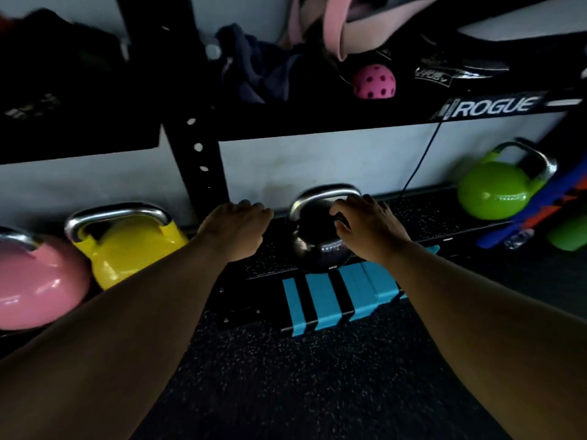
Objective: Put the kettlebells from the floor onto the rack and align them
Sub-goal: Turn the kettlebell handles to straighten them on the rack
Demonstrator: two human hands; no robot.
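A small black kettlebell (317, 246) with a steel handle stands upright on the rack's bottom shelf (422, 217), in the middle of the view. My right hand (368, 227) wraps the right side of its handle, thumb against the body. My left hand (235, 230) hovers just left of the handle, fingers loosely bent, holding nothing and apart from the bell. A yellow kettlebell (127, 246) and a pink kettlebell (35, 281) sit side by side on the shelf section to the left. A green kettlebell (495, 188) sits on the same shelf at far right.
A black rack upright (200, 154) with holes separates the two shelf sections. A blue-and-black striped block (336, 296) lies at the shelf's front edge. A blue and orange object (540, 217) leans at right. The upper shelf holds a pink perforated ball (374, 82) and clothing. Speckled rubber floor lies below.
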